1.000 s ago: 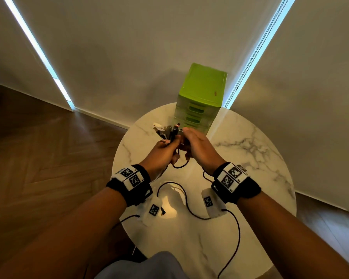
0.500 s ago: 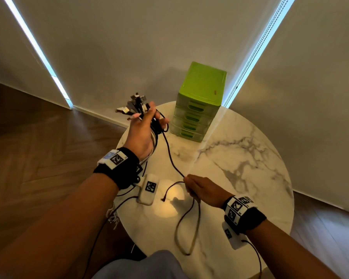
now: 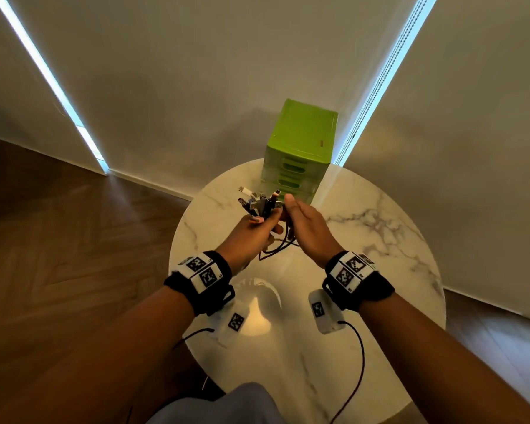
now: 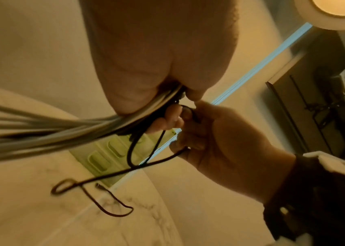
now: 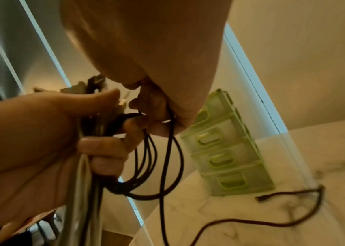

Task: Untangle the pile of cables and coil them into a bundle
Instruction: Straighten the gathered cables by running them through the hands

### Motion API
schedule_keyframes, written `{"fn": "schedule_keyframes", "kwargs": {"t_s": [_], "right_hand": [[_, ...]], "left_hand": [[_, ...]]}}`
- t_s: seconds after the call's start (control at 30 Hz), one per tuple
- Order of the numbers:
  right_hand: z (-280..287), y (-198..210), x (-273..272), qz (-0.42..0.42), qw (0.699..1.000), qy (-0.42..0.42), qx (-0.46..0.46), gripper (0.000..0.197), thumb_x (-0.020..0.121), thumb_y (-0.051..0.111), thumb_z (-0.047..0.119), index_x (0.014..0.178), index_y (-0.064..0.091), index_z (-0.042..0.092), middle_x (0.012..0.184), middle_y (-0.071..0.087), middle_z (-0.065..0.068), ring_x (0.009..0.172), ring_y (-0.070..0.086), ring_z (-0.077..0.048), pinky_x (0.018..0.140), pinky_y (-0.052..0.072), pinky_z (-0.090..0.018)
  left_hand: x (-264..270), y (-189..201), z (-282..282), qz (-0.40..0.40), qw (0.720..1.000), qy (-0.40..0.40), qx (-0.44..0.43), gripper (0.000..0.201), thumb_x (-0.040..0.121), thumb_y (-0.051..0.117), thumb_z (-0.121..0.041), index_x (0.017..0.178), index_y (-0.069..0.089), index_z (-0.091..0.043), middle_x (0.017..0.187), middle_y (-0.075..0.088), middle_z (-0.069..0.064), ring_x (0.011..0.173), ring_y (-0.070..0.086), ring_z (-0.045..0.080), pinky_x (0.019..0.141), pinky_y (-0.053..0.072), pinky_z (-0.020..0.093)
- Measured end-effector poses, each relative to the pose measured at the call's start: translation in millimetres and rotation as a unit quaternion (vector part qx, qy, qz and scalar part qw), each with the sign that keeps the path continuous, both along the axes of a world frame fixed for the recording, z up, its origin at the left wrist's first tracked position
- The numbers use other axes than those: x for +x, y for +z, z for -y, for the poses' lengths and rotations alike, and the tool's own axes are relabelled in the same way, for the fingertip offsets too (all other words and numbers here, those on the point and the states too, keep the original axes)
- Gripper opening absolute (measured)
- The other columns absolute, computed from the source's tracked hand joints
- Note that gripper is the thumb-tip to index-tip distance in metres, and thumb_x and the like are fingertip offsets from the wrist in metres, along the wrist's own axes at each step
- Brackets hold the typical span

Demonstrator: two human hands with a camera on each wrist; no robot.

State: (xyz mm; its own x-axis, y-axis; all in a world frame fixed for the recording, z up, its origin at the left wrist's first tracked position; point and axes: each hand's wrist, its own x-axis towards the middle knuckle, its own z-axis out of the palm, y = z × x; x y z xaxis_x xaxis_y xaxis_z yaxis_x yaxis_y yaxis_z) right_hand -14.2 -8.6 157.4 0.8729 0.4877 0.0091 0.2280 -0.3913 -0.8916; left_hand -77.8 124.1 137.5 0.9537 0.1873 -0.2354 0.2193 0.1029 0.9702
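My left hand (image 3: 251, 237) grips a cable bundle (image 3: 259, 203) upright, with its plugs fanned out above the fist. Grey and white strands of the cable bundle (image 4: 62, 131) run out below the palm of my left hand (image 4: 156, 58). My right hand (image 3: 306, 231) is pressed against the left and pinches a black cable (image 5: 168, 158) at the bundle. In the right wrist view the black cable hangs in loops under both hands. Its loose end (image 5: 283, 193) trails on the marble table (image 3: 364, 240).
A green drawer unit (image 3: 300, 142) stands at the table's far edge, just behind my hands. Two white tagged modules (image 3: 325, 313) with thin black cords hang under my wrists. Wooden floor surrounds the round table and walls close in behind it.
Half a second ago my left hand was raised to the left and my right hand was low over the table on the black cable. Both hands have since come together in front of the drawers.
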Motion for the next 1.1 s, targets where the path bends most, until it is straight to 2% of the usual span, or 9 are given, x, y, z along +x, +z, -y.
{"fn": "schedule_keyframes", "kwargs": {"t_s": [0.07, 0.2, 0.33, 0.43, 0.7, 0.8, 0.93, 1.03, 1.1], "right_hand": [[-4.8, 3.1, -6.7, -0.029, 0.998, 0.034, 0.037, 0.044, 0.111, 0.030, 0.034, 0.110, 0.069, 0.015, 0.096, 0.071, 0.006, 0.079, 0.063, 0.008, 0.070, 0.046, -0.010], [-4.4, -2.6, -10.5, -0.040, 0.996, 0.063, 0.041, 0.043, 0.110, 0.031, 0.043, 0.097, 0.064, 0.019, 0.082, 0.064, 0.008, 0.070, 0.055, -0.008, 0.065, 0.047, -0.033], [4.1, -7.7, -19.8, -0.050, 0.994, 0.100, 0.010, 0.033, 0.109, 0.035, 0.038, 0.086, 0.055, 0.025, 0.072, 0.054, 0.005, 0.058, 0.050, -0.006, 0.060, 0.046, -0.025], [20.0, -26.2, -23.9, -0.056, 0.991, 0.120, -0.036, 0.033, 0.108, 0.038, 0.040, 0.088, 0.053, 0.018, 0.072, 0.058, -0.004, 0.061, 0.058, -0.022, 0.062, 0.050, -0.036], [120.6, -88.3, -35.2, -0.028, 0.976, 0.088, -0.200, 0.035, 0.107, 0.035, 0.042, 0.085, 0.056, 0.024, 0.073, 0.064, -0.005, 0.072, 0.063, -0.021, 0.076, 0.050, -0.035], [149.3, -90.4, -26.5, -0.035, 0.973, 0.011, -0.228, 0.034, 0.107, 0.037, 0.040, 0.085, 0.057, 0.024, 0.074, 0.063, -0.009, 0.071, 0.062, -0.025, 0.073, 0.050, -0.036], [150.1, -73.9, -11.7, -0.052, 0.957, -0.026, -0.283, 0.040, 0.106, 0.040, 0.045, 0.088, 0.066, 0.019, 0.074, 0.059, 0.006, 0.072, 0.058, -0.021, 0.072, 0.043, -0.034], [124.9, -53.6, -8.2, -0.056, 0.961, -0.005, -0.271, 0.042, 0.107, 0.038, 0.044, 0.095, 0.070, 0.019, 0.084, 0.065, -0.003, 0.082, 0.062, -0.026, 0.073, 0.043, -0.034], [103.9, -40.6, -12.8, -0.046, 0.969, 0.017, -0.241, 0.041, 0.108, 0.035, 0.043, 0.107, 0.068, 0.018, 0.082, 0.064, -0.002, 0.081, 0.061, -0.022, 0.071, 0.044, -0.029]], "left_hand": [[0.1, 0.0, 2.6, 0.005, 0.999, 0.018, -0.044, 0.050, 0.101, 0.049, -0.052, 0.108, 0.068, -0.006, 0.081, 0.064, 0.005, 0.057, 0.032, 0.012, 0.060, 0.026, 0.031], [3.7, -1.1, -0.2, 0.017, 0.995, 0.054, -0.087, 0.044, 0.086, 0.061, -0.062, 0.099, 0.069, -0.021, 0.074, 0.047, 0.007, 0.060, 0.035, 0.011, 0.064, 0.030, 0.032], [6.4, 2.8, -1.9, 0.040, 0.994, 0.067, -0.079, 0.033, 0.098, 0.062, -0.041, 0.110, 0.075, -0.012, 0.082, 0.071, -0.011, 0.062, 0.052, 0.004, 0.070, 0.043, 0.026], [6.5, 6.4, -5.0, 0.059, 0.991, 0.090, -0.076, 0.030, 0.104, 0.055, -0.032, 0.116, 0.071, -0.009, 0.103, 0.076, -0.015, 0.056, 0.035, 0.008, 0.062, 0.033, 0.025], [18.8, 21.9, -41.2, 0.121, 0.969, 0.192, -0.100, 0.017, 0.104, 0.055, -0.022, 0.115, 0.068, -0.019, 0.095, 0.079, -0.003, 0.065, 0.039, 0.008, 0.054, 0.031, 0.018], [16.5, 25.1, -39.2, 0.132, 0.970, 0.191, -0.068, 0.015, 0.104, 0.055, -0.023, 0.105, 0.071, -0.024, 0.091, 0.077, -0.005, 0.061, 0.034, 0.009, 0.055, 0.027, 0.024], [9.0, 15.8, -22.2, 0.126, 0.986, 0.105, 0.032, 0.027, 0.102, 0.055, -0.040, 0.085, 0.076, -0.036, 0.084, 0.062, 0.006, 0.056, 0.035, 0.012, 0.059, 0.027, 0.033], [4.5, 9.4, -6.8, 0.094, 0.989, 0.066, 0.095, 0.029, 0.101, 0.055, -0.043, 0.089, 0.075, -0.024, 0.081, 0.068, -0.004, 0.060, 0.053, 0.003, 0.070, 0.042, 0.033], [1.4, 8.1, 1.6, 0.073, 0.988, 0.045, 0.126, 0.036, 0.099, 0.057, -0.047, 0.096, 0.075, -0.017, 0.089, 0.074, 0.000, 0.080, 0.067, 0.010, 0.084, 0.052, 0.037]]}}
